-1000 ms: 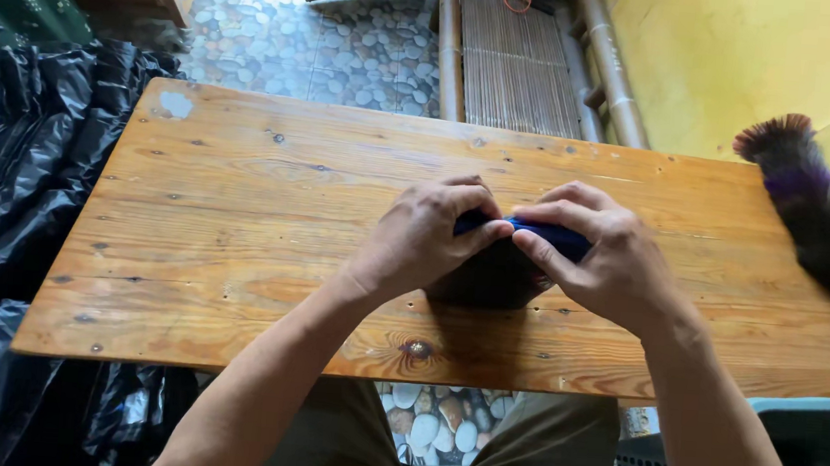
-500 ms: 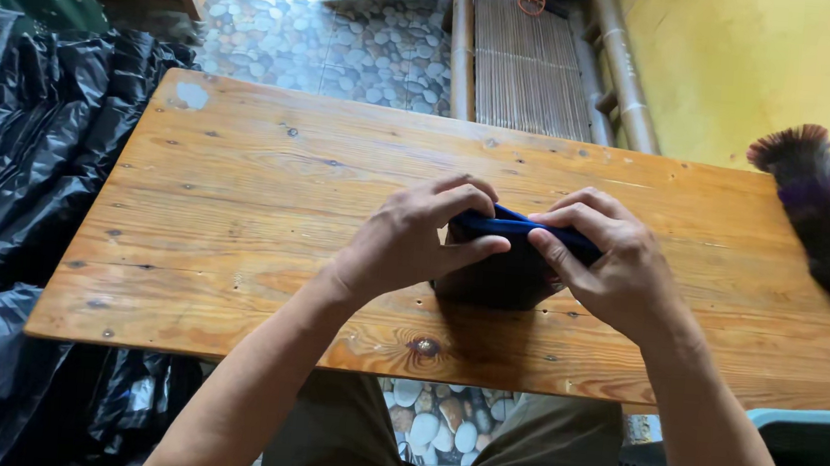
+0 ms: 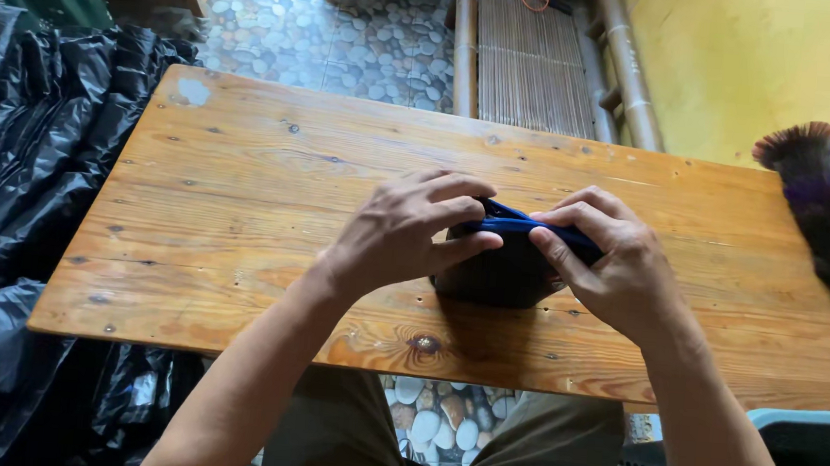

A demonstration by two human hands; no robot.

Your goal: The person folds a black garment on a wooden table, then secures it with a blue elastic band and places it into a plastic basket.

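Observation:
A small dark blue piece of cloth (image 3: 503,259) lies on the wooden table (image 3: 241,211), near its front edge. My left hand (image 3: 405,230) grips the cloth's left side, fingers curled over its top edge. My right hand (image 3: 613,261) pinches the right side of the same edge. Both hands press the cloth between them, and most of it is hidden under my fingers. A bright blue strip (image 3: 508,220) of it shows between my fingertips.
Black plastic sheeting (image 3: 18,196) is heaped to the left of the table. A dark feather duster (image 3: 825,213) lies at the table's right end. A pebbled floor (image 3: 351,34) and a bamboo mat (image 3: 529,66) lie beyond. A grey-blue basket (image 3: 789,454) stands at lower right.
My hands have stayed on the cloth and shifted only slightly; the bright blue edge now shows more between my fingers. The camera view has drifted a little.

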